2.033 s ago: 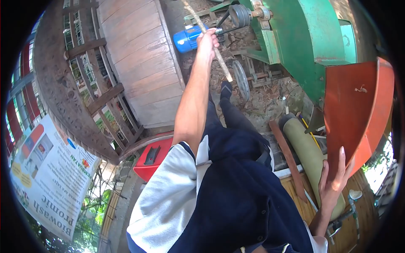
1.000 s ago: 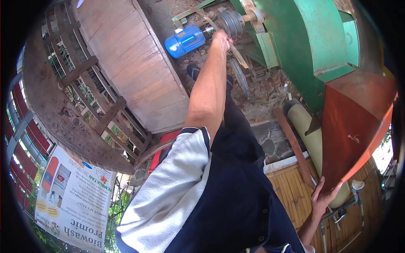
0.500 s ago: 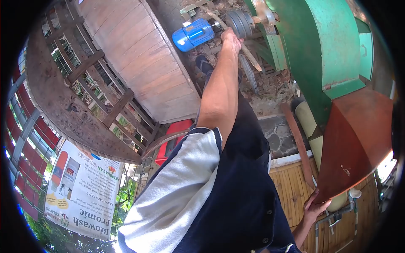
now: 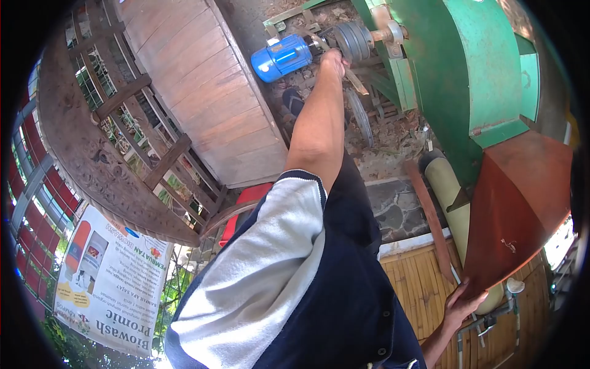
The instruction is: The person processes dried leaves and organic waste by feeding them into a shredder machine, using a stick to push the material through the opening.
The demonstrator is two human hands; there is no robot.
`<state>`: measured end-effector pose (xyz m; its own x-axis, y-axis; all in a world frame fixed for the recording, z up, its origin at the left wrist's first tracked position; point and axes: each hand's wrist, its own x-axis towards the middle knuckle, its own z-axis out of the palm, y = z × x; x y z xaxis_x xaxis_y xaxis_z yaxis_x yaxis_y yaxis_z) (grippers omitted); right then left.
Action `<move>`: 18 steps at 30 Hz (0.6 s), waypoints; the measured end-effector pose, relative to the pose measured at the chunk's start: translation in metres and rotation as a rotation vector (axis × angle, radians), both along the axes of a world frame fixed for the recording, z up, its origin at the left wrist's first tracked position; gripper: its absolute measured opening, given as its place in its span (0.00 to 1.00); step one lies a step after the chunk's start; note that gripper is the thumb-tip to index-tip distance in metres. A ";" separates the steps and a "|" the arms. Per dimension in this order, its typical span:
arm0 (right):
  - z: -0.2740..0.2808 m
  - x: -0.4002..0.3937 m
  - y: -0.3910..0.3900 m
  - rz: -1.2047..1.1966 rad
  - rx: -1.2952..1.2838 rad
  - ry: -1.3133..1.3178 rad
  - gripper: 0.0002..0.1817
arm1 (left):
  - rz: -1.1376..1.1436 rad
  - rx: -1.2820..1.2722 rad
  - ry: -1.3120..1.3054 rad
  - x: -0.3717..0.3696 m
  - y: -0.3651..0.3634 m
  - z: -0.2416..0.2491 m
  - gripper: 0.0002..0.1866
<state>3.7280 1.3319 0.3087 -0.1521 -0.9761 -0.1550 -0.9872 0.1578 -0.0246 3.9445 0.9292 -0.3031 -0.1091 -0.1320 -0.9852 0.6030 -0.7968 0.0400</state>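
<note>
My left hand [image 4: 335, 62] is closed around a wooden stick [image 4: 356, 82], beside the grooved pulley [image 4: 353, 42] on the shaft of a green machine [image 4: 442, 74]. Left of that hand sits a blue electric motor [image 4: 281, 58]. The stick slants past the pulley, its lower end poking out below my fingers. At the lower right, my right hand [image 4: 460, 304] grips the bottom corner of a red-brown metal hopper [image 4: 513, 212], thumb and fingers spread along its edge; some fingers are hidden.
A dark curved strip [image 4: 359, 118] hangs below the stick. A wooden plank [image 4: 430, 218] and a pale pipe [image 4: 448, 187] lie beside the hopper. Bamboo flooring [image 4: 418, 280] spreads below stone paving [image 4: 398, 209]. A wooden panel [image 4: 209, 92] and a printed banner [image 4: 110, 289] stand left.
The view has shifted slightly. My left hand and the stick have moved a little left, towards the motor, and the stick's lower end is higher. My right hand stays at the hopper's corner.
</note>
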 end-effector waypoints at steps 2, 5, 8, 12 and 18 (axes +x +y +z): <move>0.001 0.001 -0.002 -0.003 0.003 -0.027 0.47 | 0.002 0.043 -0.095 -0.004 -0.003 -0.004 0.07; 0.000 -0.001 -0.001 -0.013 0.013 0.019 0.48 | -0.071 -0.116 -0.033 -0.003 -0.002 -0.028 0.06; 0.000 -0.001 0.000 0.006 -0.005 0.021 0.48 | -0.289 -0.113 0.071 0.005 -0.008 -0.039 0.06; -0.003 0.001 -0.002 0.027 -0.018 0.031 0.48 | -0.085 -0.042 -0.035 -0.006 -0.003 -0.053 0.05; -0.003 -0.001 -0.006 0.065 -0.025 0.079 0.47 | 0.000 -0.130 0.070 -0.001 0.007 -0.047 0.05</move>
